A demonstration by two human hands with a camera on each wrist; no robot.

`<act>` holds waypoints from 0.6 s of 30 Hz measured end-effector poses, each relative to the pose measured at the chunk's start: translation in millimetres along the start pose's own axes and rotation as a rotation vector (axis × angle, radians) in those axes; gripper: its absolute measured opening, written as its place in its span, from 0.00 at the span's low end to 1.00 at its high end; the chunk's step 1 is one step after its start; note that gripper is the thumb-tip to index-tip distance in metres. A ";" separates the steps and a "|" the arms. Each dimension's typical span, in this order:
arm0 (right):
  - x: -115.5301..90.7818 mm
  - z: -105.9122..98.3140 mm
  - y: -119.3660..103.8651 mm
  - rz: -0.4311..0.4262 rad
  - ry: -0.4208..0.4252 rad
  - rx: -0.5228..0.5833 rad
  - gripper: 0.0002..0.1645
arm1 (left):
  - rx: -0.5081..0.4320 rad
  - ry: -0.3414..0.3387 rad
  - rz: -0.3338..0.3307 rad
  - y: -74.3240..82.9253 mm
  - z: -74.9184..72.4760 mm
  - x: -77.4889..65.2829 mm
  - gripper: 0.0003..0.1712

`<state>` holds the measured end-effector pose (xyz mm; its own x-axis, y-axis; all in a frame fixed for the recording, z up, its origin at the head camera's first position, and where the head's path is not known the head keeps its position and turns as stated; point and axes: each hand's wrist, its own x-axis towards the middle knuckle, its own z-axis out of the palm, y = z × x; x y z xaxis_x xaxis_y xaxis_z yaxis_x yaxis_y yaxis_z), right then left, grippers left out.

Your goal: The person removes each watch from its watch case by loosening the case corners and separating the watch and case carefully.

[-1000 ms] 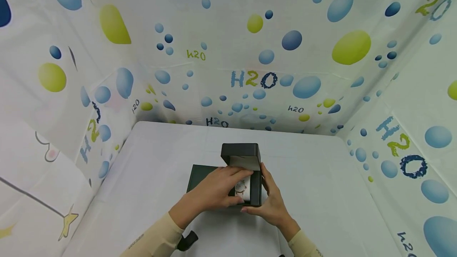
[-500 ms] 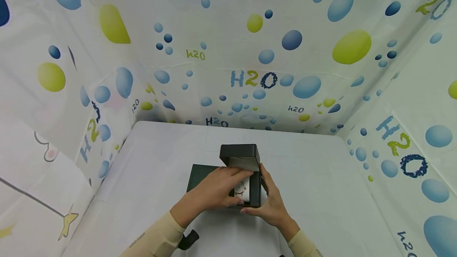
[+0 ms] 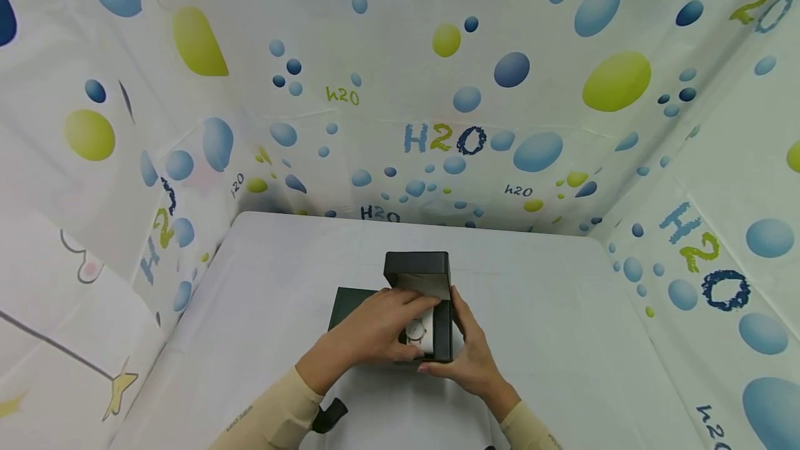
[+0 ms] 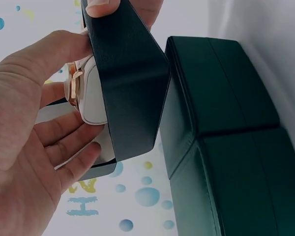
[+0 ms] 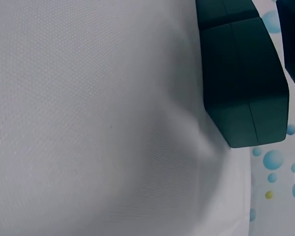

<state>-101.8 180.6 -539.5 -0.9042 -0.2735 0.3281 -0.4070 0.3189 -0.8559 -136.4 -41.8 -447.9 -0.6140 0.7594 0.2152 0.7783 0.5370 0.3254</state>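
A black watch box [image 3: 443, 332] with its lid [image 3: 417, 267] raised is held in my right hand [image 3: 471, 353], thumb along the near edge and fingers on the right side. Inside sits a wristwatch [image 3: 415, 330] with rose-gold metal, wrapped round a white cushion [image 4: 94, 93]. My left hand [image 3: 378, 325] reaches in from the left, thumb at the near end of the cushion and fingers at its far end. In the left wrist view, those fingers [image 4: 64, 135] curl about the watch and cushion. Only a sliver of the right hand shows in the right wrist view.
A dark green box [image 4: 226, 98] with a seam across it lies on the white table [image 3: 281, 262], under and left of the watch box. Curtains [image 3: 437, 89] printed with bubbles surround the table at the back and sides.
Both hands and the watch box have shifted slightly to the left. The grip of each hand looks the same.
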 end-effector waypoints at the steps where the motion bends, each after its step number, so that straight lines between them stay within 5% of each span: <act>1: 0.1 1.0 0.6 0.002 0.000 0.001 0.81 | -0.008 -0.003 -0.002 -1.0 0.3 0.0 0.48; 7: 1.4 6.9 5.4 0.007 -0.007 -0.012 0.81 | -0.043 -0.036 -0.036 -6.3 3.1 -1.1 0.47; 18: 8.5 8.0 -21.7 -0.009 -0.006 -0.008 0.80 | -0.118 -0.023 -0.006 -14.7 3.5 -2.0 0.49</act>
<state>-99.6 164.1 -521.3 -0.8997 -0.2817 0.3336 -0.4164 0.3238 -0.8496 -146.2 -50.0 -456.2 -0.6140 0.7656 0.1919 0.7530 0.4953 0.4332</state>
